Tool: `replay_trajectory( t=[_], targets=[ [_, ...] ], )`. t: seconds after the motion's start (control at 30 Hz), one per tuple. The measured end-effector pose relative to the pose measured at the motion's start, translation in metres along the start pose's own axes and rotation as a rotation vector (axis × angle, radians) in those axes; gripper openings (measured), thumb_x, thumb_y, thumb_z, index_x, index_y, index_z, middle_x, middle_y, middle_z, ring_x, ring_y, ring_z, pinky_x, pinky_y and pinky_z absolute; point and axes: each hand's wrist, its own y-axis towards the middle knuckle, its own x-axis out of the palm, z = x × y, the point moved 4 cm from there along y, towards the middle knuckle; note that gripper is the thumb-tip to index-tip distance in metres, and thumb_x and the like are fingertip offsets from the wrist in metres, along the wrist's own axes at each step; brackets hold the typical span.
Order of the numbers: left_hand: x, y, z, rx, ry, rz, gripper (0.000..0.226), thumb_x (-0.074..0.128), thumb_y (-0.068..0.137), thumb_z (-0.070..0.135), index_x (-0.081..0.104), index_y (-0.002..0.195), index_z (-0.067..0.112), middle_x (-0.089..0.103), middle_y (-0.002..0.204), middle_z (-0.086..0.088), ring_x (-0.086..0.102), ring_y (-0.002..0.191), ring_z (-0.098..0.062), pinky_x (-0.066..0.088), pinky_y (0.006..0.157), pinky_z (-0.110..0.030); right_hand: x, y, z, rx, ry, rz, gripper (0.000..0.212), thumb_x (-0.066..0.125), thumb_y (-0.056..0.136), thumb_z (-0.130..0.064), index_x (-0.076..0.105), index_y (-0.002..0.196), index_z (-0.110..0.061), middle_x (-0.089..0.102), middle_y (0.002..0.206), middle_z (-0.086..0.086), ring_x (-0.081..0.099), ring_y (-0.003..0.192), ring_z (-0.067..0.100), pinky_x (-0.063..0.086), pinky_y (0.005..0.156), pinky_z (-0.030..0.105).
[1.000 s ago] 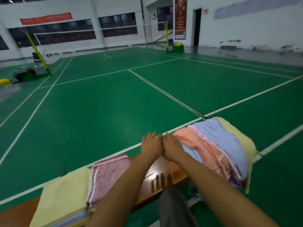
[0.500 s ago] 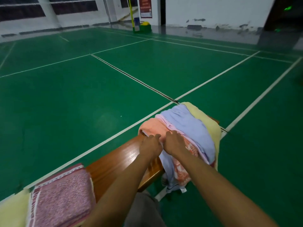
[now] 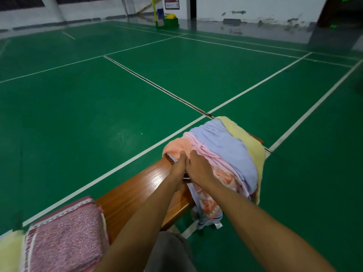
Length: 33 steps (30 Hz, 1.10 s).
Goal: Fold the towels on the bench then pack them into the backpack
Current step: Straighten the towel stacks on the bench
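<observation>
Folded stack (image 3: 64,238), near end of bench (image 3: 135,193): pink towel on top, yellow beneath; that much done.
My left hand (image 3: 179,166), right hand (image 3: 200,167): side by side, touching, on edge of orange towel (image 3: 174,147); grip unclear.
Unfolded heap (image 3: 222,152), far end: still to fold.
Backpack: not seen; packing not begun, I judged.

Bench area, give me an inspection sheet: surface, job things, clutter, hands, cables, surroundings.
Surface: wooden bench, glossy, bare in the middle.
Job's things: unfolded towel pile draped over the bench's far end, peach, pink, lavender and yellow layers; folded pink towel at the near end, on a yellow towel. Backpack: nothing seen.
Clutter: nothing seen.
Hands: left hand and right hand side by side on the pile's near edge; grip unclear.
Cables: nothing seen.
Surroundings: green court floor with white lines; net post base by the far wall.
</observation>
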Motion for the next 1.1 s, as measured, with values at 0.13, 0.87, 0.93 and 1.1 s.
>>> replay_trajectory(
  t=[0.13, 0.87, 0.93, 1.1],
  targets=[
    [-0.016, 0.000, 0.006, 0.024, -0.125, 0.016, 0.052, 0.048, 0.102, 0.050, 0.062, 0.124, 0.005, 0.070, 0.113, -0.013, 0.069, 0.102, -0.023, 0.055, 0.092, -0.033, -0.002, -0.004, -0.029, 0.114, 0.466, -0.050, 0.038, 0.040, 0.105, -0.035, 0.067, 0.093, -0.012, 0.067, 0.089, 0.004, 0.064, 0.082, 0.019, 0.055, 0.078, 0.035],
    [-0.176, -0.112, 0.072, 0.385, -0.729, 0.069, 0.069, 0.031, 0.101, 0.065, 0.072, 0.109, 0.010, 0.074, 0.103, -0.017, 0.071, 0.093, -0.028, 0.056, 0.089, -0.041, -0.060, -0.025, -0.186, 0.080, 0.766, 0.045, 0.040, 0.059, 0.097, -0.027, 0.048, 0.059, -0.018, 0.046, 0.058, 0.001, 0.043, 0.059, 0.020, 0.036, 0.059, 0.031],
    [-0.187, -0.112, 0.077, 0.375, -0.890, 0.078, 0.059, 0.040, 0.100, 0.058, 0.072, 0.110, 0.009, 0.074, 0.104, -0.017, 0.070, 0.095, -0.033, 0.056, 0.089, -0.045, -0.058, -0.029, -0.206, 0.110, 0.916, -0.083, 0.024, 0.061, 0.097, -0.022, 0.066, 0.076, -0.011, 0.065, 0.071, 0.005, 0.059, 0.069, 0.020, 0.052, 0.068, 0.033],
    [-0.188, -0.099, 0.063, 0.128, -0.596, 0.272, 0.036, 0.063, 0.086, 0.041, 0.066, 0.104, 0.010, 0.070, 0.097, -0.012, 0.067, 0.090, -0.030, 0.055, 0.083, -0.040, -0.051, -0.035, -0.220, 0.099, 0.884, -0.144, 0.017, 0.059, 0.096, -0.015, 0.073, 0.099, -0.006, 0.073, 0.092, 0.012, 0.067, 0.080, 0.022, 0.057, 0.075, 0.038]
  ],
)
